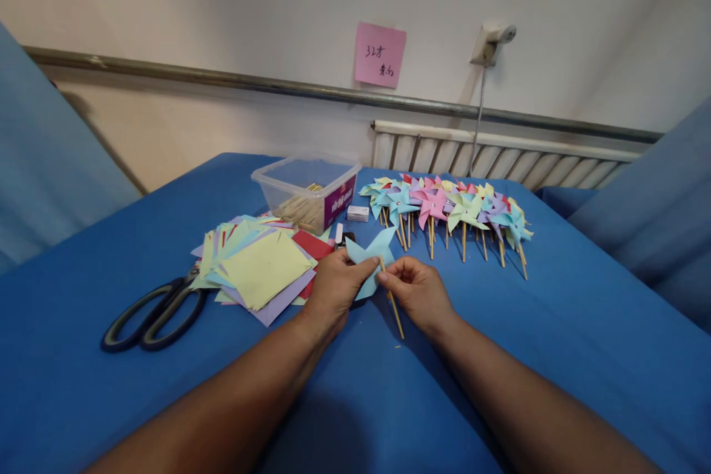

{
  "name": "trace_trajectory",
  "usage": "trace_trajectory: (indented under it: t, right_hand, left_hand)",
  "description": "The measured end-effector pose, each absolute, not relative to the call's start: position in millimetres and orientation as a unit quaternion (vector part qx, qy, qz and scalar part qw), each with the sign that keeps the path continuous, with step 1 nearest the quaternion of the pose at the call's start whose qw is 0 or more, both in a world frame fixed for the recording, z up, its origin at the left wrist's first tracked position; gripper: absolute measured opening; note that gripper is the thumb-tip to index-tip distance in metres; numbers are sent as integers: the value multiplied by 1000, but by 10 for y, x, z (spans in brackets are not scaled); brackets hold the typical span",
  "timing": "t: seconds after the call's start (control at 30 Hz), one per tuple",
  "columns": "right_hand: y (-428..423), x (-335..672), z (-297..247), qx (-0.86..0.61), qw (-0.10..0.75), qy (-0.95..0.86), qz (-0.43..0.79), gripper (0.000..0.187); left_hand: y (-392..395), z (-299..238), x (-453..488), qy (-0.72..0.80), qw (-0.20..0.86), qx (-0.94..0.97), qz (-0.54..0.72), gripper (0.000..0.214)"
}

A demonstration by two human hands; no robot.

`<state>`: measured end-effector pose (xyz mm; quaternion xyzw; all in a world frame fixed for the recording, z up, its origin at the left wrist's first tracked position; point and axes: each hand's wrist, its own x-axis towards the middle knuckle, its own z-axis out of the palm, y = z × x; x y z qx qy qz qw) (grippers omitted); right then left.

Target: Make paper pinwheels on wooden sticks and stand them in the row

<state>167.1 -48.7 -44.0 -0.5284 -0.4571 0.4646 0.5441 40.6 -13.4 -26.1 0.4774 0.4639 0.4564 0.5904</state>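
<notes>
A light blue paper pinwheel [380, 244] is held up over the middle of the table, its folded blades spread. My left hand [336, 287] pinches it from the left, the thumb at the top end of a thin wooden stick [396, 311]. That stick slants down across the pinwheel's near side. My right hand [418, 290] is closed, thumb and forefinger together at the pinwheel's right lower edge, close beside the stick. A small dark object, partly hidden, lies behind my left hand.
Coloured paper squares [266, 266] lie in a pile at left, beside black-handled scissors [158, 311]. Behind them stands a clear plastic tub [272, 181] holding sticks, near a small box [358, 214]. Several finished pinwheels [432, 204] lie at back right on the blue tablecloth [555, 355].
</notes>
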Motion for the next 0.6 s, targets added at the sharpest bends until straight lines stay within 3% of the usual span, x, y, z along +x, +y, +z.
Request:
trace_trajectory:
  t: [0.6]
  right_hand:
    - [-478,1683,-434,-537,535,-465,458,30]
  left_hand:
    - [-148,-238,397,476,567,499,450,30]
